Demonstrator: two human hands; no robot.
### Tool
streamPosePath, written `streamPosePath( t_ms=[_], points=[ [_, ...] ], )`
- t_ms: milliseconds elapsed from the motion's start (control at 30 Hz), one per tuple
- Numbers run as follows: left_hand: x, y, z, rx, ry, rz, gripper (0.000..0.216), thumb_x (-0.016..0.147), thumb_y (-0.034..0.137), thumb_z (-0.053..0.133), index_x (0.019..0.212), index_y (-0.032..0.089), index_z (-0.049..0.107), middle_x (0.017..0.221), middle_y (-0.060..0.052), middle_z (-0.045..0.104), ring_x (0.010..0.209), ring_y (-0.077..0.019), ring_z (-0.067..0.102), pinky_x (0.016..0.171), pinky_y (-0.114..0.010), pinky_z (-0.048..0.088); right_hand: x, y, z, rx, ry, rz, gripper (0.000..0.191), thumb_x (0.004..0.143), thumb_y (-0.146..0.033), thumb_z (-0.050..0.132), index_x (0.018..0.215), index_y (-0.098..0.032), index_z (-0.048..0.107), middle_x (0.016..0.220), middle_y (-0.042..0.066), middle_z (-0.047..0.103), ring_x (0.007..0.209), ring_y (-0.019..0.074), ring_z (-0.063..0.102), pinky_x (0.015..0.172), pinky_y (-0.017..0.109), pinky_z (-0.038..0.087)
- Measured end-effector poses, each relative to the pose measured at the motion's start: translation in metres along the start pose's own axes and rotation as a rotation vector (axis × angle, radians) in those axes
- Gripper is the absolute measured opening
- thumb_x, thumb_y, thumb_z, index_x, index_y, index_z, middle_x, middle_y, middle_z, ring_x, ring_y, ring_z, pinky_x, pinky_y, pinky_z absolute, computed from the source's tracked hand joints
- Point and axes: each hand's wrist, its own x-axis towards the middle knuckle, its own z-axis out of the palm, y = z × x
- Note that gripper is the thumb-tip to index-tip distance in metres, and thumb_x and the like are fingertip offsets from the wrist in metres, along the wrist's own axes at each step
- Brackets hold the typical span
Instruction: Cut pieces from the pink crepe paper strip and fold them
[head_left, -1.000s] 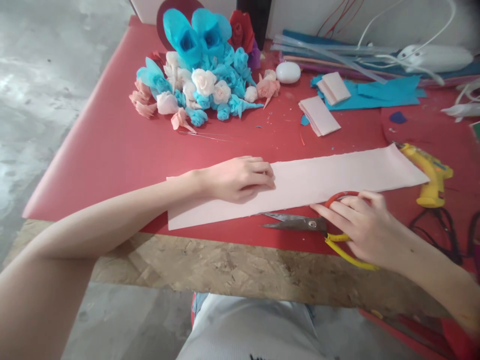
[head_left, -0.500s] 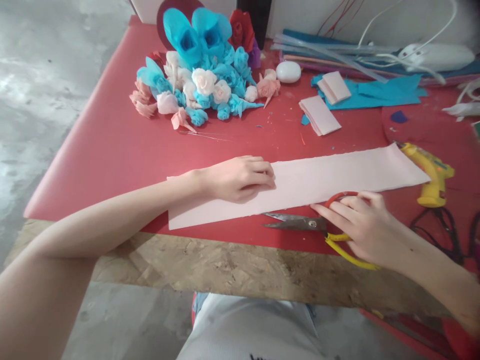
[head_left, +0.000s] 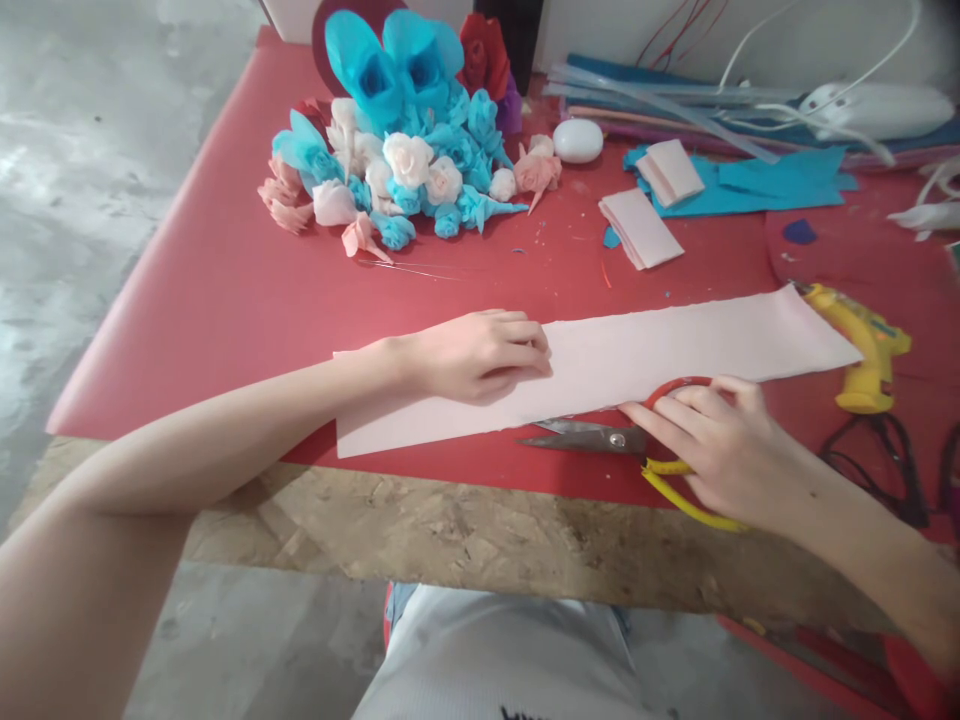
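A long pale pink paper strip (head_left: 645,350) lies across the red table cover (head_left: 225,300). My left hand (head_left: 472,355) rests on its left part with fingers curled, pressing it down. My right hand (head_left: 720,450) lies over the red and yellow handles of a pair of scissors (head_left: 600,438) just below the strip's front edge. Its fingers are partly spread over the handles and are closing on them. The blades point left, nearly closed, and lie flat on the table.
A heap of blue, white and pink paper flowers (head_left: 405,150) sits at the back left. Folded pink paper stacks (head_left: 641,228), blue paper sheets (head_left: 757,185), a white oval object (head_left: 577,140) and cables lie at the back. A yellow glue gun (head_left: 862,340) is at the right.
The scissors and my right hand have shifted slightly up towards the strip, and the blades have come closer together. My left hand has stayed in place.
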Motion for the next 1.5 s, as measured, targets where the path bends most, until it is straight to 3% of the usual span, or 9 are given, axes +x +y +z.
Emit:
streamPosePath(
  t_ms=[433, 800, 1000, 1367, 1500],
  points=[
    [0.002, 0.003, 0.001, 0.016, 0.001, -0.005, 0.028, 0.089, 0.015, 0.034, 0.101, 0.013, 0.059, 0.101, -0.014, 0.064, 0.093, -0.0215, 0.056, 0.085, -0.035, 0.045, 0.025, -0.013, 0.011, 0.053, 0.133, -0.037, 0.039, 0.073, -0.002, 0.037, 0.110, -0.012, 0.043, 0.093, 0.009, 0.057, 0.087, 0.0232, 0.049, 0.083, 0.041, 0.035],
    [0.001, 0.004, 0.000, 0.049, -0.009, -0.020, 0.027, 0.086, 0.010, 0.035, 0.100, 0.014, 0.058, 0.101, -0.013, 0.063, 0.092, -0.0211, 0.056, 0.084, -0.035, 0.044, 0.047, -0.017, 0.007, 0.050, 0.114, -0.072, 0.037, 0.072, -0.002, 0.037, 0.107, -0.015, 0.042, 0.092, 0.007, 0.058, 0.084, 0.0217, 0.046, 0.081, 0.039, 0.032],
    [0.001, 0.004, 0.001, 0.065, -0.009, -0.012, 0.028, 0.084, 0.008, 0.035, 0.101, 0.014, 0.058, 0.101, -0.013, 0.063, 0.092, -0.0218, 0.055, 0.083, -0.035, 0.045, 0.053, -0.007, 0.011, 0.106, 0.142, -0.154, 0.039, 0.073, 0.004, 0.037, 0.105, -0.017, 0.044, 0.088, 0.002, 0.060, 0.079, 0.0177, 0.048, 0.080, 0.035, 0.031],
    [0.001, 0.002, 0.001, 0.102, -0.031, -0.010, 0.028, 0.082, 0.009, 0.037, 0.102, 0.015, 0.057, 0.104, -0.013, 0.061, 0.091, -0.0217, 0.054, 0.084, -0.034, 0.044, 0.056, -0.004, 0.009, 0.195, 0.251, -0.169, 0.031, 0.079, 0.005, 0.036, 0.096, -0.017, 0.050, 0.070, -0.002, 0.054, 0.066, 0.0128, 0.046, 0.079, 0.028, 0.034],
    [0.001, 0.003, 0.001, 0.097, -0.029, -0.007, 0.028, 0.081, 0.009, 0.039, 0.101, 0.014, 0.058, 0.102, -0.013, 0.062, 0.090, -0.0222, 0.054, 0.083, -0.035, 0.044, 0.052, -0.004, 0.012, 0.115, 0.216, -0.171, 0.033, 0.079, 0.001, 0.038, 0.105, -0.016, 0.048, 0.080, 0.000, 0.058, 0.073, 0.0146, 0.048, 0.084, 0.032, 0.033]
  ],
)
